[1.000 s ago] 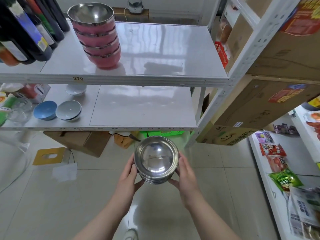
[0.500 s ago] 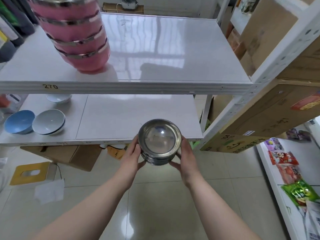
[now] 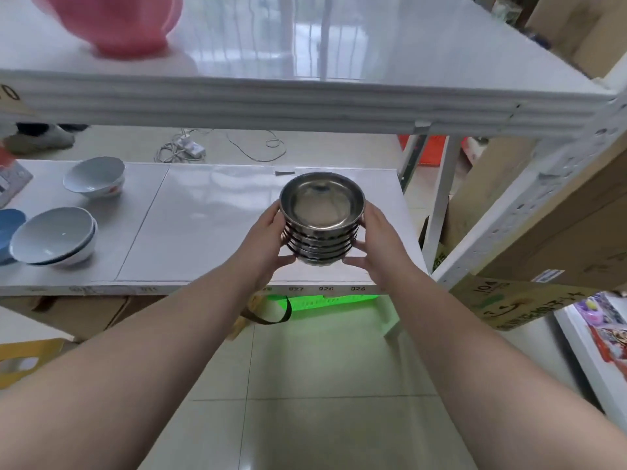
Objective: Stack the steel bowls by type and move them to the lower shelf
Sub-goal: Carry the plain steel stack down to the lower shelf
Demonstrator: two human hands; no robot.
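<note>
A stack of several plain steel bowls (image 3: 321,220) is held between both my hands, just above the right part of the lower shelf (image 3: 203,225). My left hand (image 3: 268,240) grips its left side and my right hand (image 3: 378,244) its right side. The bottom of the stack is near the shelf surface; I cannot tell whether it touches. On the upper shelf (image 3: 305,96) at top left stands the pink-sided steel bowl stack (image 3: 125,25), only its lowest part in view.
Pale ceramic bowls (image 3: 54,237) and another (image 3: 95,176) sit on the lower shelf's left, with a blue bowl (image 3: 8,228) at the edge. The white shelf post (image 3: 437,212) and cardboard boxes (image 3: 559,212) stand to the right. A green crate (image 3: 325,303) lies under the shelf.
Both hands have carried the steel bowl stack forward, from in front of the shelf edge to over the lower shelf. The view has dropped and moved closer.
</note>
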